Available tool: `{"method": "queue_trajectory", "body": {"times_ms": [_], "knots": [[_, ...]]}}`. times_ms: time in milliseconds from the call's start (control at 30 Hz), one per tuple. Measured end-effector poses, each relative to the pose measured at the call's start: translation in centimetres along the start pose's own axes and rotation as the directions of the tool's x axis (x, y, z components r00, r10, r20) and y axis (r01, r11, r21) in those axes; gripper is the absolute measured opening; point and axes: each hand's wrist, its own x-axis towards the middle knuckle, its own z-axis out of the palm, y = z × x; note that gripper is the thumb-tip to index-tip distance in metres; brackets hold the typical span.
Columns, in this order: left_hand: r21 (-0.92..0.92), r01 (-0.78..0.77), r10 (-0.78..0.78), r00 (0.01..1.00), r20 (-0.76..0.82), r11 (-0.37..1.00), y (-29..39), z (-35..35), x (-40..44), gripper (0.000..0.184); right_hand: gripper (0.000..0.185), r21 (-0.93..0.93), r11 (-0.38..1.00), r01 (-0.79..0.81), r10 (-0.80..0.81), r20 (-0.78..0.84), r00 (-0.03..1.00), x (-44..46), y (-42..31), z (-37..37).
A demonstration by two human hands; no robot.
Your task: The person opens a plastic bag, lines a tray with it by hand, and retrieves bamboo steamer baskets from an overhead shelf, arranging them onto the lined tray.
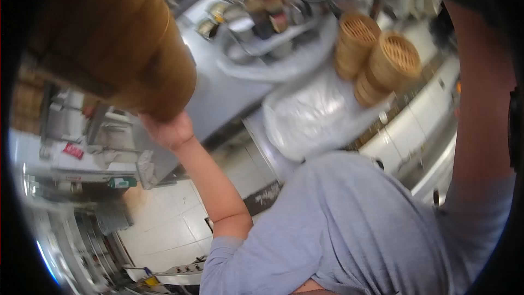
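Note:
A tall stack of bamboo steamers (125,38), blurred by motion and tilted, fills the upper left close to the camera. My left hand (170,130) is at its lower end, the palm heel and wrist showing while the fingers are hidden against the stack. My left arm reaches up toward it, and the stack rests on that hand. Along the right edge my right forearm, with a dark band at the wrist side, rises out of the picture; its hand is not visible.
Two shorter stacks of bamboo steamers, one left (355,43) and one right (388,65), stand beside a clear plastic sheet (308,112). A steel counter (218,95) carries a tray of containers (267,43). Shelving (103,158) is at left; below lies a tiled floor (174,224).

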Motion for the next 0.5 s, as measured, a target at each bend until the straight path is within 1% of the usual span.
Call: {"method": "queue_trajectory", "body": {"times_ms": [33,67,100,133,167,200,233,267,300,333,367,400,467,500], "knots": [[-0.005,0.063,-0.063,0.998,-0.03,0.998,-1.2,-2.3,-2.0,0.056,0.065,0.132,0.984,-0.121,0.104,0.124,0.987,-1.3,-0.2,1.9],[-0.054,0.162,-0.165,0.984,-0.06,0.985,-2.8,-5.2,-4.1,0.056,0.065,0.219,0.947,-0.235,0.186,0.221,0.957,-3.0,0.0,3.4],[-0.107,0.24,-0.249,0.965,-0.079,0.965,-4.1,-7.8,-5.9,0.056,0.065,0.292,0.892,-0.344,0.256,0.299,0.919,-4.3,0.0,4.5],[-0.192,0.327,-0.356,0.924,-0.142,0.925,-5.8,-9.6,-7.8,0.057,0.064,0.363,0.812,-0.458,0.321,0.378,0.868,-5.2,0.2,5.2],[-0.224,0.363,-0.396,0.91,-0.125,0.904,-8.0,-10.2,-9.4,0.058,0.064,0.394,0.748,-0.534,0.375,0.414,0.83,-6.7,0.6,6.0],[-0.226,0.439,-0.473,0.872,-0.129,0.87,-10.1,-10.4,-10.9,0.059,0.064,0.401,0.713,-0.575,0.419,0.415,0.808,-8.2,1.0,6.6],[-0.287,0.491,-0.547,0.822,-0.158,0.822,-12.3,-10.1,-12.7,0.06,0.063,0.401,0.679,-0.614,0.467,0.409,0.784,-10.1,1.1,6.9],[-0.349,0.535,-0.616,0.767,-0.181,0.769,-14.8,-10.1,-13.9,0.061,0.064,0.301,0.796,-0.524,0.458,0.267,0.848,-12.7,1.1,7.8],[-0.364,0.537,-0.624,0.759,-0.186,0.761,-17.2,-9.9,-14.9,0.061,0.066,0.15,0.881,-0.449,0.436,0.114,0.893,-15.4,1.1,8.8],[-0.383,0.616,-0.715,0.666,-0.213,0.688,-19.8,-9.8,-15.6,0.062,0.068,-0.019,0.914,-0.405,0.404,-0.037,0.914,-18.0,1.1,9.7],[-0.406,0.684,-0.793,0.564,-0.232,0.606,-22.5,-10.0,-16.0,0.065,0.066,0.025,0.849,-0.528,0.529,-0.054,0.847,-21.0,1.1,11.4],[-0.425,0.677,-0.795,0.56,-0.233,0.601,-25.4,-10.9,-16.6,0.065,0.075,0.002,0.801,-0.598,0.598,0.01,0.801,-22.5,0.5,11.7],[-0.412,0.798,-0.896,0.425,-0.131,0.439,-31.4,-13.1,-17.0,0.068,0.075,-0.1,0.72,-0.687,0.692,0.026,0.721,-24.6,-0.7,13.4],[-0.432,0.784,-0.891,0.437,-0.126,0.445,-34.3,-13.6,-17.0,0.068,0.071,-0.125,0.691,-0.712,0.72,0.038,0.693,-25.1,-1.2,14.1]]}}
